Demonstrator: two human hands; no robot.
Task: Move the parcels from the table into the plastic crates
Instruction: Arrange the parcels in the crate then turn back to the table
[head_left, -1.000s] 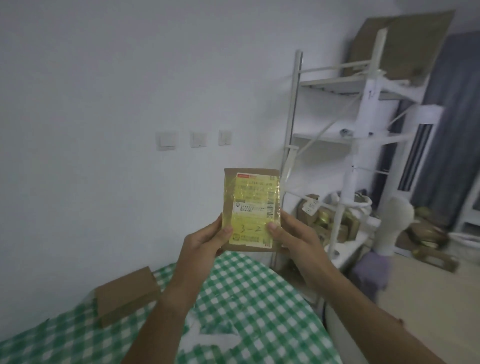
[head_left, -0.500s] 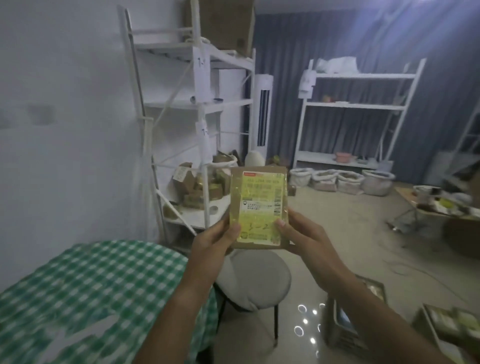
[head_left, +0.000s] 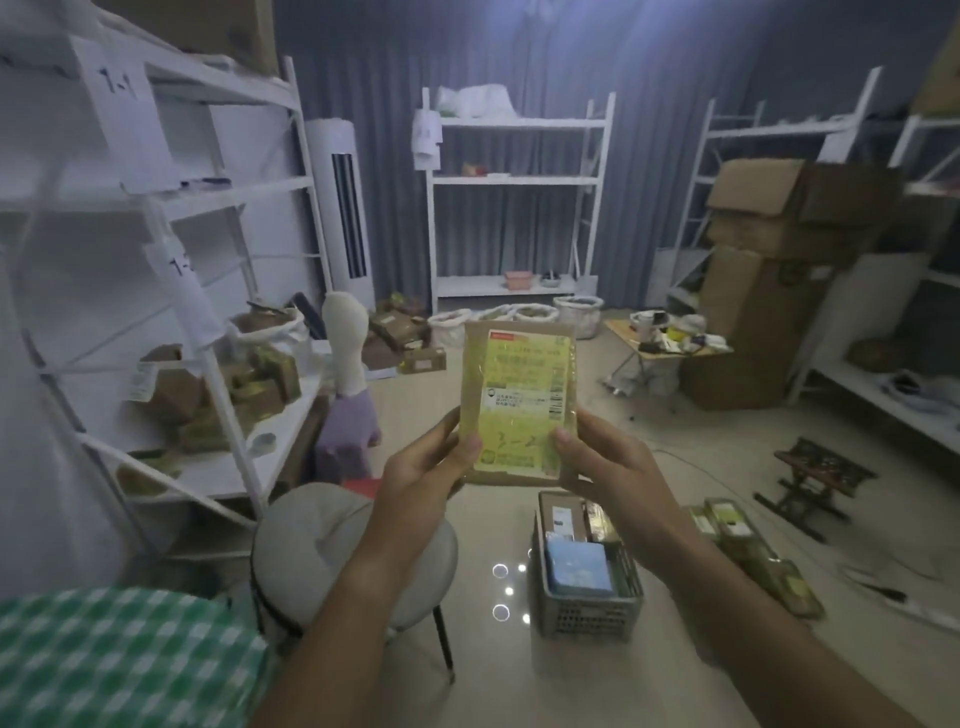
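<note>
Pinching parcel (head_left: 518, 402) — left hand (head_left: 426, 470), right hand (head_left: 605, 462) — above parcel-filled grey crate (head_left: 584, 616).

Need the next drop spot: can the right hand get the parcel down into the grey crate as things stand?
Probably yes: the right hand holds the parcel above the crate, nothing between them, though the crate looks nearly full.

Parcel (head_left: 518, 405): brown w/ yellow label, red strip at top. Tablecloth (head_left: 119, 660): green/white check. Crate (head_left: 584, 597): grey, blue packet (head_left: 577, 566) inside. Shelving (head_left: 514, 182) white, curtain (head_left: 649, 130) dark grey-blue, stool (head_left: 311, 551) pale grey.
</note>
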